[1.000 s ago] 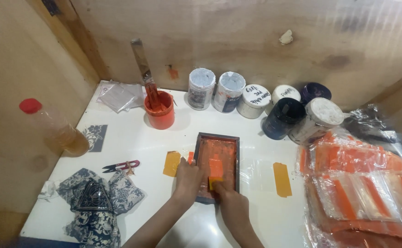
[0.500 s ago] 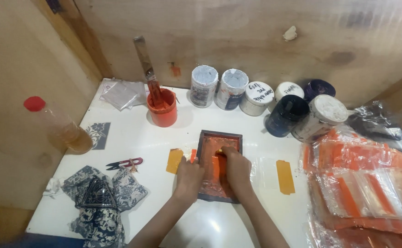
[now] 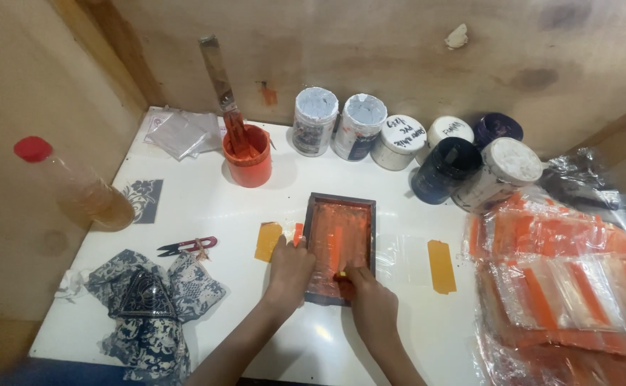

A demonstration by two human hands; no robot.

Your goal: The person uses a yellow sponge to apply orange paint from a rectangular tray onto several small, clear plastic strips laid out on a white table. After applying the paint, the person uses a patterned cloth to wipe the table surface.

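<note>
We see a small printing frame (image 3: 340,246) with a dark wooden border and an orange-stained mesh, lying flat on the white table (image 3: 205,207) near its middle. Our left hand (image 3: 289,271) rests on the left edge of the frame, the fingers curled over the border and pressing it down. Our right hand (image 3: 371,302) is at the lower part of the frame; its fingers are closed around a small orange scraper (image 3: 338,250) that stands on the mesh. Just left of the frame lies a yellow-orange strip (image 3: 268,241), and on the right, a little apart, another orange strip (image 3: 441,265) lies on a clear film. Behind the frame stands an orange paint cup (image 3: 249,157) with a flat stirring blade (image 3: 221,89) in it, and beside it a row of paint jars (image 3: 359,126) along the wooden wall. On the left we see small red snips (image 3: 186,246), a patterned blue cloth (image 3: 148,304) and a bottle with a red cap (image 3: 70,182). At the right edge lie stacks of clear bags with orange strips (image 3: 563,279).
</note>
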